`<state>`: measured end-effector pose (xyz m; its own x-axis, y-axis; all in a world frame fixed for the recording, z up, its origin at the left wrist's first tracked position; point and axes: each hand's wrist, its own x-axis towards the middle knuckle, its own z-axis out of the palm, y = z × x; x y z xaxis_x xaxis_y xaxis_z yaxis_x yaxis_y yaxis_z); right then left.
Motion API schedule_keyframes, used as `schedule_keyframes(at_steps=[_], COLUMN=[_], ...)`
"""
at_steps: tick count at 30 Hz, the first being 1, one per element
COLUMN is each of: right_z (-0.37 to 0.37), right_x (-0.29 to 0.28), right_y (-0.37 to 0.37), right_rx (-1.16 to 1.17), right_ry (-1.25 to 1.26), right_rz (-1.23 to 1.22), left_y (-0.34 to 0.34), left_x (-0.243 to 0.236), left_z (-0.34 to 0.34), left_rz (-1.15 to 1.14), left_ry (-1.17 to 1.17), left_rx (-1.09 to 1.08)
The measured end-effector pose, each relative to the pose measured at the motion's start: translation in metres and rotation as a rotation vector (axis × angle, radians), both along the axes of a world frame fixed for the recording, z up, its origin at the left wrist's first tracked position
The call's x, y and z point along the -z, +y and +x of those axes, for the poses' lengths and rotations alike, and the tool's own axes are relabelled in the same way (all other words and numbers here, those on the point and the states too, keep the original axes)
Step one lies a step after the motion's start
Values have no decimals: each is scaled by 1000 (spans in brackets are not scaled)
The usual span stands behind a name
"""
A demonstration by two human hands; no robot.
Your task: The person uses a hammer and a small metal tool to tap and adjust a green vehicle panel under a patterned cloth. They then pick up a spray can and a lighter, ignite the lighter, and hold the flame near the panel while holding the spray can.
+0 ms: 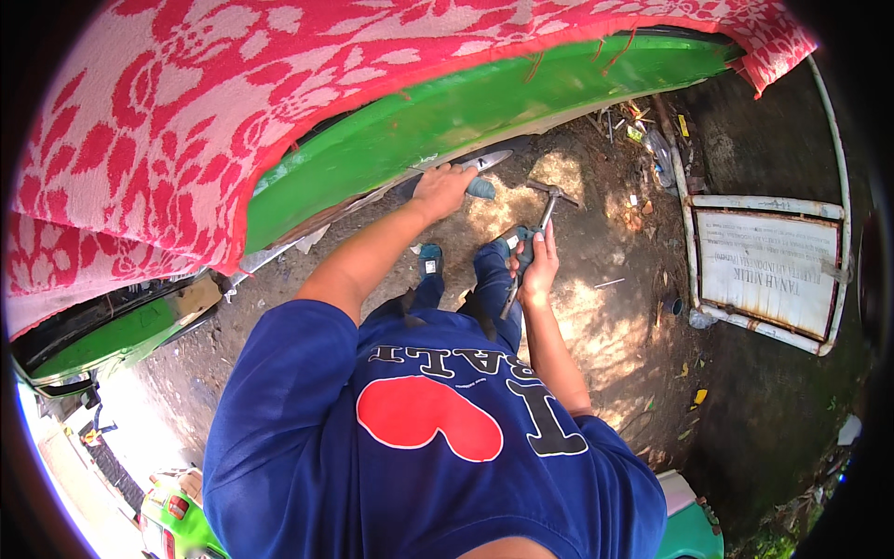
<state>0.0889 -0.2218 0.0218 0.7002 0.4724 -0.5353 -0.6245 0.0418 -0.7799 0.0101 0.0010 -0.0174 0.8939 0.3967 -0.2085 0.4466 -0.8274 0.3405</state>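
My left hand reaches to the lower edge of a green car panel, fingers closed. A rounded grey-blue piece sticks out beside its fingers; I cannot make out what it belongs to. Just beyond lies a pointed grey, blade-like piece; whether the hand holds it is unclear. My right hand is closed around the dark grip of a hammer, its narrow crosswise metal head pointing up and away from me. A thin dark rod shows below that hand, perhaps the handle's end.
A red and pink patterned cloth drapes over the car. At right stands a white metal frame with a sign panel. Litter and a plastic bag lie on the dirt ground. Bright green vehicle parts show at lower left.
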Motion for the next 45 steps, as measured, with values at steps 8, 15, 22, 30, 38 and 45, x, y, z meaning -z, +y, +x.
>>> schedule_keyframes(at_steps=[8, 15, 22, 30, 38, 45], right_z=[13, 10, 25, 2, -11, -11], right_x=[-11, 2, -8, -38, -70, -72], right_y=[12, -3, -23, -3, 26, 32], right_rx=[-104, -311, -320, -438, -615, -640], right_ry=[18, 34, -5, -12, -136, -144], right_rz=[-86, -150, -211, -177, -200, -201], left_y=[-1, -17, -18, -13, -10, -13], left_x=[5, 6, 15, 8, 10, 8], left_z=[-5, -36, -85, -105, -126, -136], left_rz=[19, -19, -282, -381, -361, -366], left_ry=[-33, -100, -184, -468, -592, -628], left_rx=[3, -12, -259, -357, -290, -313])
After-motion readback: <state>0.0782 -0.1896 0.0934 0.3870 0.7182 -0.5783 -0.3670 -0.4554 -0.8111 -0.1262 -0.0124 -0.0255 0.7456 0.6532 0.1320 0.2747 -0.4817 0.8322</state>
